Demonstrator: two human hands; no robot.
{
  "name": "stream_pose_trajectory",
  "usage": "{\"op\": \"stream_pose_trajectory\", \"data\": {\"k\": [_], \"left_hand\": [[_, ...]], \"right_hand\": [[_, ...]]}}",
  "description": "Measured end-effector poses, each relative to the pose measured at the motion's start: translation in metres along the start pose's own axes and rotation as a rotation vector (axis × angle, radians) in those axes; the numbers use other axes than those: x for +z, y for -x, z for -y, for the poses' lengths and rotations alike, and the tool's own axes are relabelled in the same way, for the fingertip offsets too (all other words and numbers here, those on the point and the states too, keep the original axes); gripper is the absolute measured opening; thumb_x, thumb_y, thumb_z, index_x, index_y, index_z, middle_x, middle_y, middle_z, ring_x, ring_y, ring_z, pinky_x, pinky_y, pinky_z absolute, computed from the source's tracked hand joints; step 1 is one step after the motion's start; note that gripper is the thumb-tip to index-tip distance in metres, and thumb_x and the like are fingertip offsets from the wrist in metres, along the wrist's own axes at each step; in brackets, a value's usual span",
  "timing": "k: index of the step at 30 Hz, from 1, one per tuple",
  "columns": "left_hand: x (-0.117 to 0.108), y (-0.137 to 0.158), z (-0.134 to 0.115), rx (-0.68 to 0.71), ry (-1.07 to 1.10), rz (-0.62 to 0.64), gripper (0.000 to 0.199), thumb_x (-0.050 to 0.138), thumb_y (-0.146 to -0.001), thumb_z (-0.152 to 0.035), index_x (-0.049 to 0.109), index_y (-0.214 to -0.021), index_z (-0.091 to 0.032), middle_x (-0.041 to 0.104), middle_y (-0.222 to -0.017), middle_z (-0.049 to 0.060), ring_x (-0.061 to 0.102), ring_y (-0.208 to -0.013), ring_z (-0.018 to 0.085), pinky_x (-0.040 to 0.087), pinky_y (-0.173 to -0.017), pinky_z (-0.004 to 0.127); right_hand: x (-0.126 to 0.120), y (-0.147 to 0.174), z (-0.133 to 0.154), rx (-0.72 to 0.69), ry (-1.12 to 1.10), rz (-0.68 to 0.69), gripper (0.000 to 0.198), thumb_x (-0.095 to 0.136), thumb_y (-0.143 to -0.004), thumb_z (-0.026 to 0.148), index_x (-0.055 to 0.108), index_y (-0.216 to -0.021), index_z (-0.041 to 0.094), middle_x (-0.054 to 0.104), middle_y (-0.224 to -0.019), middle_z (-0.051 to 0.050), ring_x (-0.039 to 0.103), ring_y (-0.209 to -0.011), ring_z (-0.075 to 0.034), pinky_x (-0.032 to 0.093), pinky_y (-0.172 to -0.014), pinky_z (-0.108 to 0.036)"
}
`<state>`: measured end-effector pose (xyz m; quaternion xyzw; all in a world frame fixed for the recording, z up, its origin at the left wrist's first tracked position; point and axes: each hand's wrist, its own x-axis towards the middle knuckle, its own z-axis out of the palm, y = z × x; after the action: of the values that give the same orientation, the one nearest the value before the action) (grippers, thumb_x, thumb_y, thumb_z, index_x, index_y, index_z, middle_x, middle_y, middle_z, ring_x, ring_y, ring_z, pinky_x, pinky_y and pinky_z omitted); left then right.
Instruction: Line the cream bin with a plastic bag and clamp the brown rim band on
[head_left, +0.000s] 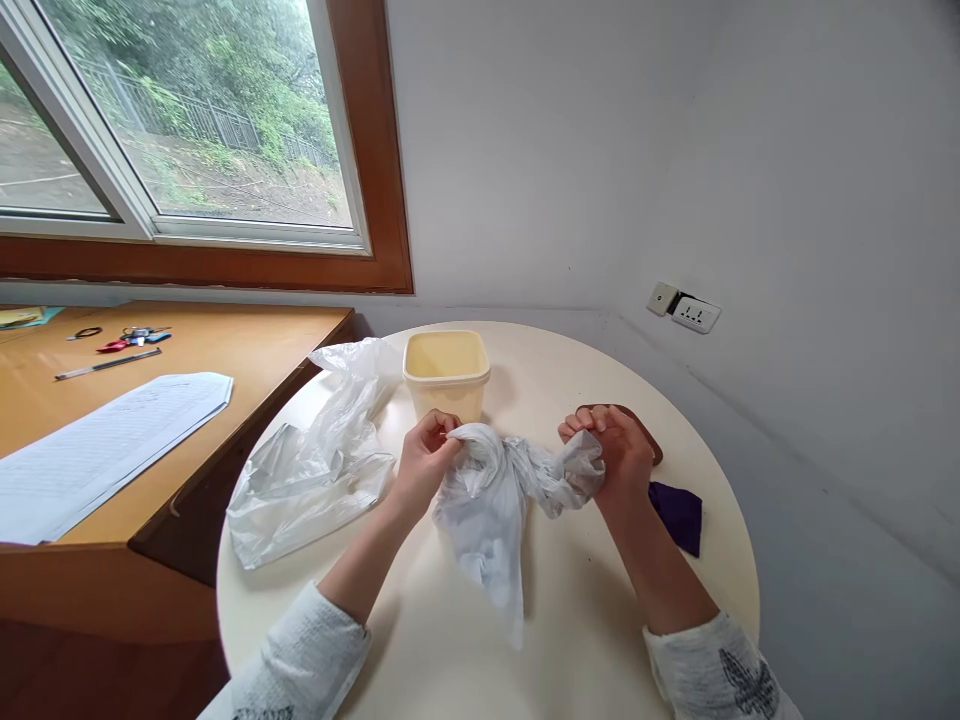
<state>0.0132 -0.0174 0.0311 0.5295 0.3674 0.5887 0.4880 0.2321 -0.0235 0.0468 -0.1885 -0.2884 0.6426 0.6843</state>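
Observation:
Between my hands hangs a white plastic bag (487, 530), twisted and bunched at its top above the round table (570, 640). My left hand (431, 455) pinches the bunched part at its left. At the other end, my right hand (619, 450) has its fingers curled beside a puffed, twisted end of the bag; the palm side is partly hidden by the plastic. Just behind my left hand stands a cream plastic container (448, 375), open at the top. A second, crumpled clear plastic bag (315, 480) lies spread on the table to the left.
A dark purple cloth (677, 517) and a brown flat object (645, 430), mostly behind my right hand, lie at the table's right. On the wooden desk (300, 335) are papers (112, 450), a pen (109, 365) and keys (142, 335). A wall socket (696, 314) is at right.

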Motion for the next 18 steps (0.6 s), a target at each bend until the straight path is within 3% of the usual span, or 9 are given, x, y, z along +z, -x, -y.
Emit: {"op": "stream_pose_trajectory", "data": {"k": [3, 6, 9, 11, 13, 15, 18], "left_hand": [[0.002, 0.001, -0.001, 0.094, -0.178, -0.042, 0.011, 0.059, -0.069, -0.013, 0.050, -0.067, -0.018, 0.046, -0.070, -0.003, 0.043, -0.066, 0.010, 0.034, -0.058, 0.021], [0.004, 0.003, -0.001, 0.123, -0.242, -0.088, 0.010, 0.059, -0.069, -0.012, 0.052, -0.068, -0.019, 0.039, -0.059, -0.006, 0.038, -0.057, 0.009, 0.031, -0.055, 0.021], [0.005, 0.005, -0.001, 0.104, -0.183, -0.089, 0.009, 0.060, -0.069, -0.014, 0.052, -0.071, -0.020, 0.036, -0.048, -0.008, 0.035, -0.049, 0.009, 0.030, -0.052, 0.021], [0.006, 0.005, -0.001, 0.095, -0.150, -0.083, 0.010, 0.061, -0.069, -0.016, 0.053, -0.072, -0.020, 0.042, -0.048, -0.007, 0.040, -0.050, 0.009, 0.032, -0.053, 0.021], [0.006, 0.006, -0.002, 0.103, -0.139, -0.076, 0.010, 0.061, -0.070, -0.017, 0.053, -0.074, -0.020, 0.046, -0.052, -0.006, 0.044, -0.053, 0.010, 0.034, -0.055, 0.021], [0.006, 0.006, -0.003, 0.130, -0.147, -0.064, 0.008, 0.061, -0.071, -0.018, 0.054, -0.076, -0.019, 0.050, -0.059, -0.004, 0.046, -0.057, 0.010, 0.035, -0.056, 0.021], [0.006, 0.006, -0.005, 0.157, -0.149, -0.042, 0.007, 0.061, -0.073, -0.019, 0.055, -0.078, -0.019, 0.054, -0.065, -0.002, 0.049, -0.062, 0.011, 0.037, -0.059, 0.022]], "right_hand": [[-0.007, 0.002, 0.016, 0.004, -0.017, 0.024, 0.024, 0.049, -0.077, 0.033, 0.046, -0.056, 0.021, 0.038, -0.057, 0.003, 0.042, -0.054, -0.009, 0.041, -0.054, -0.023], [-0.018, 0.005, 0.026, 0.054, 0.062, 0.099, 0.028, 0.052, -0.075, 0.043, 0.049, -0.057, 0.022, 0.040, -0.054, 0.004, 0.036, -0.045, -0.008, 0.032, -0.041, -0.021], [-0.022, 0.009, 0.027, 0.251, 0.240, 0.361, 0.038, 0.059, -0.064, 0.058, 0.054, -0.057, 0.021, 0.048, -0.052, 0.002, 0.042, -0.042, -0.009, 0.034, -0.040, -0.023], [-0.017, 0.011, 0.024, 0.414, 0.389, 0.561, 0.043, 0.062, -0.060, 0.062, 0.060, -0.063, 0.018, 0.058, -0.062, -0.004, 0.054, -0.051, -0.015, 0.044, -0.050, -0.031], [-0.009, 0.011, 0.017, 0.495, 0.528, 0.689, 0.045, 0.061, -0.065, 0.059, 0.065, -0.074, 0.015, 0.063, -0.079, -0.010, 0.060, -0.068, -0.021, 0.046, -0.066, -0.038], [-0.002, 0.010, 0.009, 0.480, 0.664, 0.709, 0.039, 0.056, -0.074, 0.052, 0.066, -0.078, 0.014, 0.063, -0.084, -0.010, 0.059, -0.076, -0.020, 0.043, -0.073, -0.037], [0.000, 0.007, -0.004, 0.385, 0.819, 0.582, 0.033, 0.051, -0.082, 0.044, 0.061, -0.069, 0.016, 0.059, -0.072, -0.003, 0.053, -0.068, -0.014, 0.039, -0.068, -0.029]]}}
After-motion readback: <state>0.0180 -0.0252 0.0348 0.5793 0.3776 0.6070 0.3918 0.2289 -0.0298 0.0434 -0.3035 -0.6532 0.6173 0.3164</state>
